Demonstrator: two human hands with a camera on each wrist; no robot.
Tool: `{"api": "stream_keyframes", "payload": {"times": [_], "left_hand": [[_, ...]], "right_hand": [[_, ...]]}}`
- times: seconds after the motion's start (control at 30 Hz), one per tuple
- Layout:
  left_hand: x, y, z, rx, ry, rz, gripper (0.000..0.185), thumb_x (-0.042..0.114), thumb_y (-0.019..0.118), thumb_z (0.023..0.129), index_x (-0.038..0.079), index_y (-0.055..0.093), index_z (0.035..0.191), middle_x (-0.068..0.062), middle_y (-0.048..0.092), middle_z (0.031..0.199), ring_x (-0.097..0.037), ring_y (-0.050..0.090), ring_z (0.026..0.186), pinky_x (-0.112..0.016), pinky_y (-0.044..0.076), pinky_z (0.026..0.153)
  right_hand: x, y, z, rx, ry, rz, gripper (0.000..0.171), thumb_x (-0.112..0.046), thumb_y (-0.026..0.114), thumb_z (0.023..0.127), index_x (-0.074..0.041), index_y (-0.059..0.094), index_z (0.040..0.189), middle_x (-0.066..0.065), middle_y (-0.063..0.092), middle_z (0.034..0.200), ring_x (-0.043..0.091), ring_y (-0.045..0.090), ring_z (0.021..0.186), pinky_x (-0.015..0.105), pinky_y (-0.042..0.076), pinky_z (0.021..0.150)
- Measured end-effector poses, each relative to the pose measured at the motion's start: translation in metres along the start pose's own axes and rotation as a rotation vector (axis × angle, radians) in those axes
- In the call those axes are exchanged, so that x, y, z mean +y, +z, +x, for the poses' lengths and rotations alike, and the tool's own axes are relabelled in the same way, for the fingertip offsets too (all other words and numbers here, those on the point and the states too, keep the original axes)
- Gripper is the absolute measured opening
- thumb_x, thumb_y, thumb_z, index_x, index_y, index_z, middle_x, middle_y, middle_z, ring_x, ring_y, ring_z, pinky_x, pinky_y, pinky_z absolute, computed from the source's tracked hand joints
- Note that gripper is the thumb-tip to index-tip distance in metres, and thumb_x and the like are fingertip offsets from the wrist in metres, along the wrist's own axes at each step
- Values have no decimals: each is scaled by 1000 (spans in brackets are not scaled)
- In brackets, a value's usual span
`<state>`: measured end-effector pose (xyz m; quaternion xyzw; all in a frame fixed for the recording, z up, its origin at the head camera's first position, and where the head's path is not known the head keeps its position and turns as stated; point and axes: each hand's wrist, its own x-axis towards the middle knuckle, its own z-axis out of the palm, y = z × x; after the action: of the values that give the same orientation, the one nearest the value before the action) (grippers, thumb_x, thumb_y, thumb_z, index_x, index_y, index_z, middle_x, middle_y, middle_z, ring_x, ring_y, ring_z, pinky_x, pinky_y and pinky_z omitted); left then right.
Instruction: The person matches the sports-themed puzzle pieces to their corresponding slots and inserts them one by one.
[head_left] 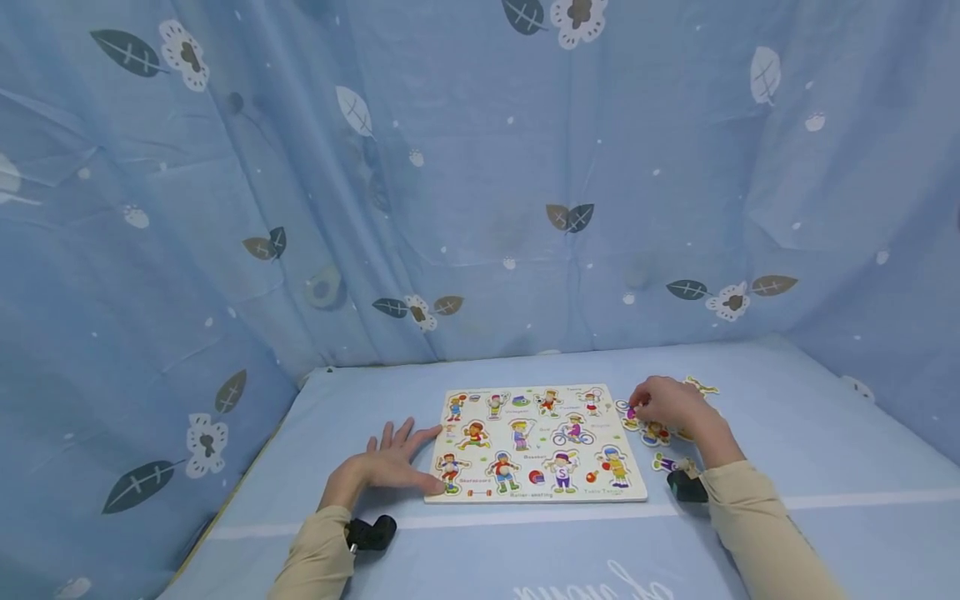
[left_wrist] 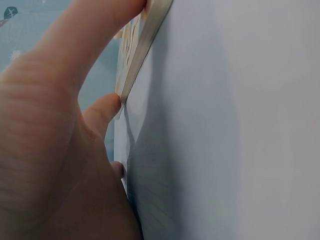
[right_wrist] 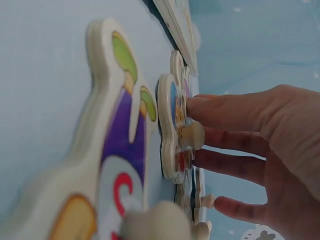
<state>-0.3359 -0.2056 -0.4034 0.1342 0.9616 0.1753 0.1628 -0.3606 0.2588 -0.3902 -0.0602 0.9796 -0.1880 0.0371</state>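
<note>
A wooden picture-puzzle board (head_left: pixel 542 497) printed with sports figures lies flat on the table. My left hand (head_left: pixel 387 463) rests at its left edge with the fingers spread, the thumb on the near-left corner; in the left wrist view the thumb (left_wrist: pixel 70 45) touches the board's rim (left_wrist: pixel 145 45). Right of the board, my right hand (head_left: pixel 670 410) bends over several loose knobbed pieces. Its thumb and forefinger pinch a bicycle puzzle piece (head_left: pixel 628 419), though its knob is hidden. Just nearer lies a ball-player piece (right_wrist: pixel 171 135). Another piece, with a purple-clad figure (right_wrist: pixel 122 125), lies closest to the wrist.
A yellowish piece (head_left: pixel 701 386) lies beyond the right hand. The light blue tablecloth (head_left: pixel 480 550) has a white stripe across it. Behind and to the left hangs a blue patterned curtain (head_left: pixel 480 250).
</note>
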Motion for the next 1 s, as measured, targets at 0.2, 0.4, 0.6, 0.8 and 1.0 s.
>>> {"api": "stream_keyframes", "payload": {"times": [0.2, 0.4, 0.6, 0.8, 1.0], "left_hand": [[4, -3, 1, -4, -1, 0, 107, 69, 74, 66, 32, 28, 156, -22, 4, 165, -50, -7, 148, -69, 2, 115], [2, -2, 1, -7, -16, 5, 107, 69, 74, 67, 33, 28, 156, -21, 4, 165, -49, -7, 149, -69, 1, 115], [2, -1, 0, 0, -11, 1, 108, 68, 75, 66, 32, 29, 156, -21, 5, 165, -49, -6, 148, -70, 1, 115], [1, -1, 0, -1, -9, 2, 107, 68, 75, 66, 32, 29, 156, -21, 5, 165, -49, -6, 149, -70, 2, 115], [1, -1, -1, 0, -9, 5, 107, 68, 75, 66, 33, 29, 156, -21, 5, 165, -49, -6, 149, -70, 2, 115]], "right_hand": [[4, 1, 4, 8, 27, 5, 13, -17, 70, 89, -11, 73, 100, 4, 66, 94, 21, 55, 79, 41, 49, 75], [-1, -1, 4, -12, 20, 11, 11, -15, 70, 90, -10, 73, 99, 4, 66, 93, 21, 56, 80, 41, 50, 75], [-2, -4, 1, -11, -5, 10, 11, -14, 69, 91, -9, 73, 100, 5, 67, 94, 20, 56, 79, 42, 50, 76], [-3, -9, -1, -17, -4, 40, 14, -13, 68, 92, -7, 72, 103, 8, 67, 98, 21, 57, 83, 44, 52, 79], [-4, -13, -1, -17, -13, 42, 16, -15, 69, 92, -6, 72, 105, 9, 67, 100, 23, 58, 86, 48, 52, 82]]}}
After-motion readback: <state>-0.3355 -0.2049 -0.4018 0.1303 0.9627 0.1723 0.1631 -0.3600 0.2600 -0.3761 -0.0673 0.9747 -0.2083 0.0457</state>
